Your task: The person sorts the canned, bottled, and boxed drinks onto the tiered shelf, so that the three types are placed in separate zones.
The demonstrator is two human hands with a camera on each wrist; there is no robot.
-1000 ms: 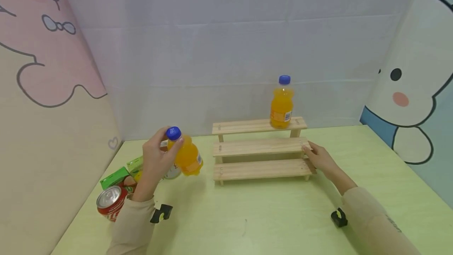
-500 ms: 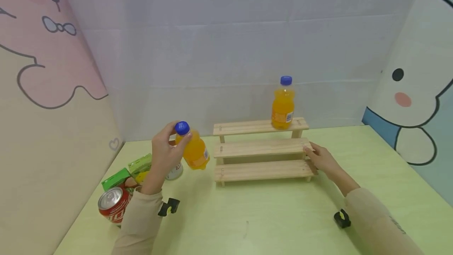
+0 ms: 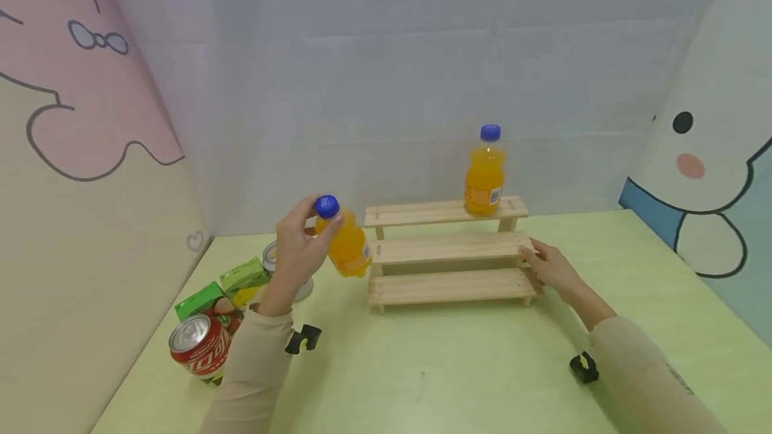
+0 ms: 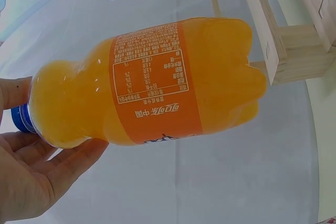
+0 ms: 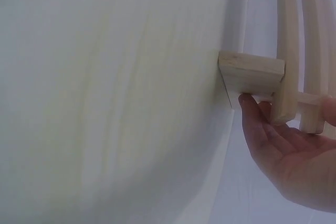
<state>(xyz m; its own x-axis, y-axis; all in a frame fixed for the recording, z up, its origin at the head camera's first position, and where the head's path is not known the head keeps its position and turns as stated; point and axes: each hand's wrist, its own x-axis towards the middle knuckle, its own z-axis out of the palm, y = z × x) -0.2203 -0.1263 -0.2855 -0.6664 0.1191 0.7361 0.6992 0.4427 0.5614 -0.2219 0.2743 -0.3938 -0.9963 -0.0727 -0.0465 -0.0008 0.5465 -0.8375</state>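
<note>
My left hand [image 3: 299, 246] holds an orange soda bottle [image 3: 348, 244] by its neck, just below the blue cap. The bottle is tilted, its base off the table and close to the left end of a three-tier wooden shelf [image 3: 449, 248]. In the left wrist view the bottle's orange label [image 4: 155, 82] faces the camera. At the shelf's right end my right hand [image 3: 555, 272] grips the edge of the middle tier. The right wrist view shows those fingers [image 5: 254, 124] against the wooden end pieces. A second orange soda bottle [image 3: 484, 179] stands upright on the top tier, toward the right.
Left of the left arm sit a red can [image 3: 202, 347], a green box [image 3: 200, 300], a light green box [image 3: 243, 276] and a silver-topped can [image 3: 270, 256] partly behind the hand. A white sheet [image 3: 386, 86] hangs behind the shelf.
My left hand has carried the bottle to the right and slightly upward, nearer the shelf. The right hand keeps its place on the shelf's end.
</note>
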